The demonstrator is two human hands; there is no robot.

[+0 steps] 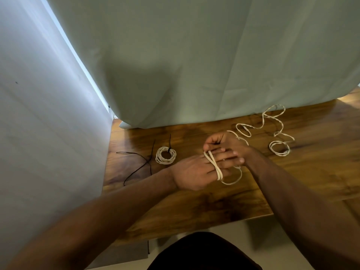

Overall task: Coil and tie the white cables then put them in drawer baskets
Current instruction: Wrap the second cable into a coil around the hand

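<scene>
A long white cable [272, 121] snakes loosely over the wooden table [194, 207] at the right. Its near end is wound in two turns round the straight fingers of my left hand [196, 172], which is held flat above the table. My right hand [224, 143] is just behind the left fingers, its fingers curled and pinching the cable. One loop of the cable hangs below the left fingers. A coiled white cable [165, 155], bound with a black tie, lies on the table left of my hands.
Loose black zip ties [140, 164] lie on the table's left part. A pale green curtain [194, 65] hangs behind the table, and a white wall [39, 114] stands at the left. No drawer baskets are in view.
</scene>
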